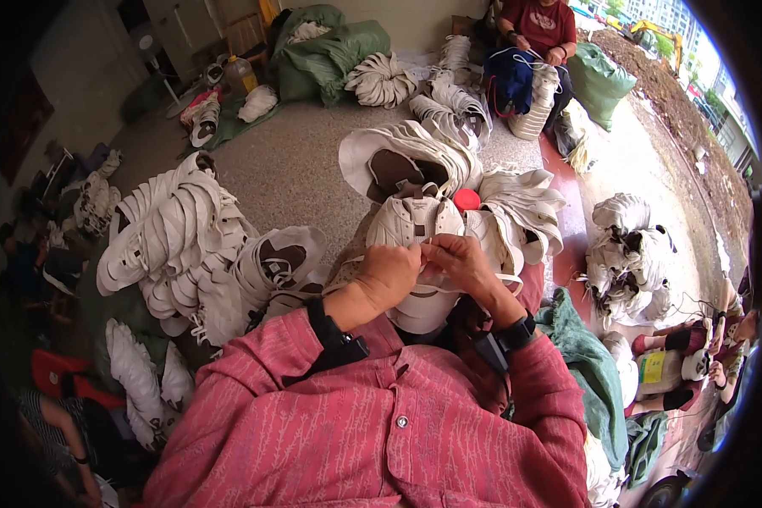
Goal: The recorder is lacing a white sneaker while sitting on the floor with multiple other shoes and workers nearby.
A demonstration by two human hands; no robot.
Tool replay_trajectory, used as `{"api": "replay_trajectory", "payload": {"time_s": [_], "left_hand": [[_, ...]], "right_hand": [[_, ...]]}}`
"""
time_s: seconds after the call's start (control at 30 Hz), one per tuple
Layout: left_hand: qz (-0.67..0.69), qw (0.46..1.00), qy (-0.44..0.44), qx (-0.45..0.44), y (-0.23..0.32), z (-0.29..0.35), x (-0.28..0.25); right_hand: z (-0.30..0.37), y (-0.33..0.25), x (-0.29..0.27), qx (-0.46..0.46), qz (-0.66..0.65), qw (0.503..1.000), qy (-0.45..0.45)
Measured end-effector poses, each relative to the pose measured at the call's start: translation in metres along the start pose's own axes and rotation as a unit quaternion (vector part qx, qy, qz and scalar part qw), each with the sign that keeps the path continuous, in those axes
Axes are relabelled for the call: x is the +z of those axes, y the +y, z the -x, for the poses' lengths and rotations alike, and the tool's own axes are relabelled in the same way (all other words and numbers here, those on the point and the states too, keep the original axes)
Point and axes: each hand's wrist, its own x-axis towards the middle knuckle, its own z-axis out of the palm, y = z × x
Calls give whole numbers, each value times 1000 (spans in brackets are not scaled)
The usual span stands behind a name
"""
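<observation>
On my lap lies a cream-white shoe upper (415, 222), its heel opening turned away from me and its pale toe toward my body. My left hand (386, 276) and my right hand (466, 264) meet over its eyelets, fingers pinched close together on a white shoelace. Most of that lace is hidden by the fingers; a loop of pale lace (510, 281) shows beside my right wrist. Just beyond the upper, a fanned stack of white shoe uppers (436, 157) with dark linings stands. More uppers (521, 212) lean to the right, near a red round lid (466, 200).
Piled shoe uppers (173, 229) rise at my left, and another heap (626, 254) sits on the pale ground at right. Green sacks (334, 55) stand at the back. A person in a dark red shirt (538, 25) handles laces at far right; other people are at both sides.
</observation>
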Motion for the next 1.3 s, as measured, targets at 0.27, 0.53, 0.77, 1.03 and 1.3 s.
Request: {"api": "replay_trajectory", "payload": {"time_s": [0.27, 0.53, 0.77, 1.03, 1.3], "left_hand": [[-20, 988, 40, 148, -15, -12, -37], [58, 955, -255, 144, -36, -50, -64], [188, 934, -242, 186, -55, -48, -57], [278, 944, -142, 107, -55, -36, -42], [291, 943, -118, 113, -57, -31, -33]], "right_hand": [[-1, 2, 2, -6, -41, 997, 63], [-15, -25, -6, -75, 132, 988, 31], [-35, -36, -12, -18, 235, 962, -135], [-50, -57, -19, 65, 229, 949, -206], [-55, -46, -20, 48, 208, 950, -226]]}}
